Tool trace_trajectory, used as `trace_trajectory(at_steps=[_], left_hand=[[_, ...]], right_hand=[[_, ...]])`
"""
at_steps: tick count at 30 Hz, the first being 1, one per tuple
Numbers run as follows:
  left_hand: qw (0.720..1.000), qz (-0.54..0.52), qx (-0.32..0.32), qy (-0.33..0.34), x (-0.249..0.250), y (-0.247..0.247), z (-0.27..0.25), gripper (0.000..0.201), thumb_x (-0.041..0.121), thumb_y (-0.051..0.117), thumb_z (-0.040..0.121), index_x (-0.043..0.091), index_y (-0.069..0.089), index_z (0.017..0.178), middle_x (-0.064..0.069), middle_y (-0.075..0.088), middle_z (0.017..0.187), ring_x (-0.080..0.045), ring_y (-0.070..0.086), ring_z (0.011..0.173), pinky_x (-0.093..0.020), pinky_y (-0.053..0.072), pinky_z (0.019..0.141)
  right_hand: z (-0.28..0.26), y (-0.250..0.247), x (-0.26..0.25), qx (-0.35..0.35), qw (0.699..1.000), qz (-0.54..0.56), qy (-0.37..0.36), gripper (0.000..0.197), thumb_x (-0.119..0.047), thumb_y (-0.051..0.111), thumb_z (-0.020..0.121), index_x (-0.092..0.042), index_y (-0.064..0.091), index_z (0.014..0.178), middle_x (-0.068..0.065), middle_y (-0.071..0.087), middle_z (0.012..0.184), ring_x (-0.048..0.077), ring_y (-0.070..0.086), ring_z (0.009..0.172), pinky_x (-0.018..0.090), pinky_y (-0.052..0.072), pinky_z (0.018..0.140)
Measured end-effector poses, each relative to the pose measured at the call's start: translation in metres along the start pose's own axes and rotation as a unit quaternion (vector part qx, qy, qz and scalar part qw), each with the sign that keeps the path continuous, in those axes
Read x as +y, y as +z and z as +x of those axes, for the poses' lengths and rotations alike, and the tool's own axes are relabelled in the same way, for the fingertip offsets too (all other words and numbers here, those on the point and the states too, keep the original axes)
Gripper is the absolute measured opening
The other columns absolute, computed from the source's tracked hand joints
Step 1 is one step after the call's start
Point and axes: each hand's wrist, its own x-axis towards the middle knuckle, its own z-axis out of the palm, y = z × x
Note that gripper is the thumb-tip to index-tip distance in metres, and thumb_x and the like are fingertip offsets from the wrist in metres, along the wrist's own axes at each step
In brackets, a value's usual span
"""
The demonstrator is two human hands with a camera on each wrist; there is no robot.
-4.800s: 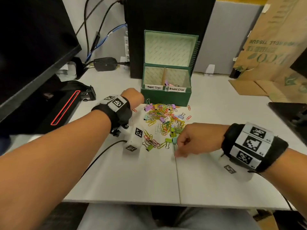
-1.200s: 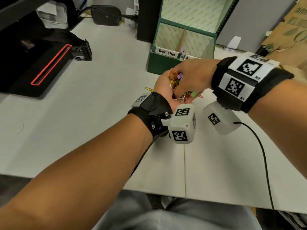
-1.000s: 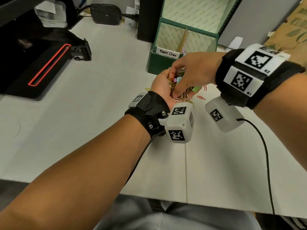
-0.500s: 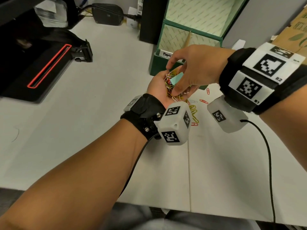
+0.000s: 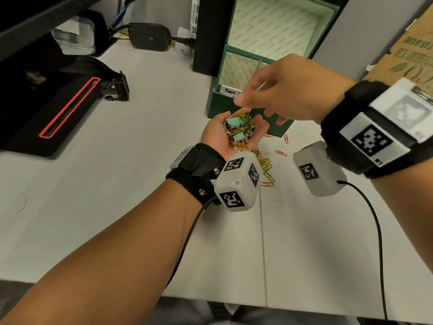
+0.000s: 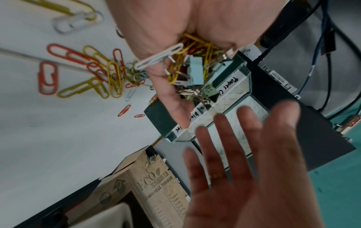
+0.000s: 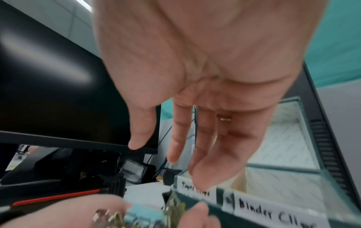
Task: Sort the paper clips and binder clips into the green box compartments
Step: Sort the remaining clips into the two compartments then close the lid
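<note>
Right hand (image 5: 288, 90) lifted off clips (image 5: 237, 130) — fingers now spread; left hand (image 5: 230, 134) still cupping them.

white desk (image 5: 98, 207) with centre seam, black monitor (image 7: 48, 77) far left, grey partition (image 5: 365, 31) far right, cardboard box (image 5: 407, 50) beside it

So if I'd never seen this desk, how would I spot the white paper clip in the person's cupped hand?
Start at the green box with its handwritten labels on the white desk. Just in front of it the left hand lies palm up, cupping a tangle of clips. The white paper clip juts out over the palm's edge, the only white one among yellow wire and pale blue binder clips.
</note>
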Motion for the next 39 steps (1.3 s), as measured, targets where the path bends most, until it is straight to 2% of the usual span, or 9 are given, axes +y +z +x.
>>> trace_trajectory(at_steps=[3, 8, 12, 16, 20, 24, 29, 33, 39], left_hand=[[1.0, -0.006, 0.006, 0.0, 0.003, 0.001, 0.001, 0.038, 0.03, 0.033, 0.102, 0.001, 0.058, 0.103, -0.023, 0.058, 0.096, -0.032, 0.058, 0.085, -0.048, 0.054, 0.07], [0.999, 0.043, -0.004, 0.013, 0.003, -0.003, 0.002, 0.039, 0.031, 0.032, 0.101, 0.003, 0.06, 0.1, -0.019, 0.067, 0.081, -0.03, 0.065, 0.078, -0.037, 0.057, 0.069], [0.997, 0.068, -0.021, 0.017, 0.005, -0.004, 0.002, 0.042, 0.032, 0.029, 0.102, 0.007, 0.061, 0.093, -0.016, 0.068, 0.064, -0.025, 0.067, 0.052, -0.029, 0.056, 0.049], [0.996, 0.073, -0.032, 0.036, 0.007, -0.004, 0.003, 0.044, 0.031, 0.025, 0.102, 0.007, 0.061, 0.106, -0.017, 0.07, 0.073, -0.027, 0.07, 0.06, -0.032, 0.058, 0.054], [0.998, 0.041, -0.03, 0.032, 0.003, -0.002, 0.0, 0.043, 0.029, 0.027, 0.102, 0.004, 0.061, 0.102, -0.019, 0.07, 0.074, -0.029, 0.068, 0.064, -0.031, 0.058, 0.055], [0.999, 0.032, -0.024, 0.034, 0.003, -0.003, 0.001, 0.042, 0.029, 0.031, 0.101, 0.001, 0.062, 0.109, -0.02, 0.067, 0.086, -0.029, 0.063, 0.082, -0.038, 0.053, 0.076], [0.999, -0.027, -0.022, 0.009, 0.005, -0.002, 0.003, 0.041, 0.029, 0.037, 0.101, -0.004, 0.06, 0.106, -0.026, 0.066, 0.087, -0.035, 0.062, 0.081, -0.044, 0.058, 0.063], [0.999, -0.034, -0.022, 0.004, 0.006, -0.005, 0.01, 0.043, 0.03, 0.035, 0.102, -0.002, 0.063, 0.101, -0.023, 0.061, 0.096, -0.031, 0.061, 0.081, -0.043, 0.058, 0.059], [0.999, -0.03, -0.027, -0.005, 0.003, -0.006, 0.01, 0.041, 0.03, 0.038, 0.1, -0.001, 0.065, 0.1, -0.024, 0.062, 0.096, -0.033, 0.07, 0.063, -0.044, 0.058, 0.062]], right_hand=[[-0.008, -0.002, 0.005, 0.065, 0.996, -0.034, -0.05, 0.025, -0.054, 0.067, 0.082, -0.031, 0.07, 0.092, -0.012, 0.064, 0.083, 0.002, 0.052, 0.063, 0.02, 0.037, 0.055], [-0.017, 0.022, 0.008, 0.098, 0.992, -0.026, -0.078, 0.008, -0.037, 0.073, 0.083, -0.029, 0.072, 0.085, -0.009, 0.07, 0.074, 0.001, 0.059, 0.059, 0.008, 0.037, 0.049], [-0.02, 0.034, 0.012, 0.025, 0.994, -0.086, -0.067, 0.025, -0.036, 0.079, 0.078, -0.032, 0.072, 0.101, -0.013, 0.069, 0.084, 0.008, 0.064, 0.077, 0.027, 0.053, 0.071], [-0.021, 0.041, 0.019, 0.058, 0.992, -0.088, -0.075, 0.023, -0.031, 0.077, 0.08, -0.035, 0.074, 0.102, -0.014, 0.067, 0.082, 0.011, 0.064, 0.082, 0.036, 0.056, 0.079], [-0.023, 0.041, 0.025, 0.1, 0.992, -0.024, -0.075, 0.014, -0.031, 0.07, 0.087, -0.031, 0.076, 0.099, -0.016, 0.069, 0.071, 0.002, 0.061, 0.074, 0.02, 0.047, 0.073], [-0.03, 0.041, 0.032, 0.153, 0.98, 0.087, -0.095, 0.01, -0.029, 0.068, 0.089, -0.036, 0.074, 0.094, -0.017, 0.071, 0.069, -0.005, 0.063, 0.072, 0.012, 0.047, 0.075], [-0.031, 0.032, 0.04, 0.227, 0.93, 0.271, -0.098, 0.007, -0.025, 0.076, 0.083, -0.029, 0.076, 0.088, -0.015, 0.072, 0.067, 0.001, 0.059, 0.055, 0.011, 0.044, 0.052], [-0.015, 0.013, 0.048, 0.316, 0.895, 0.306, -0.081, 0.004, -0.024, 0.077, 0.081, -0.026, 0.075, 0.083, -0.008, 0.073, 0.071, 0.003, 0.06, 0.056, 0.014, 0.044, 0.05], [0.026, 0.01, 0.062, 0.371, 0.903, 0.215, -0.029, 0.005, -0.026, 0.076, 0.078, -0.028, 0.071, 0.078, -0.015, 0.067, 0.069, -0.001, 0.062, 0.06, 0.015, 0.051, 0.059]])
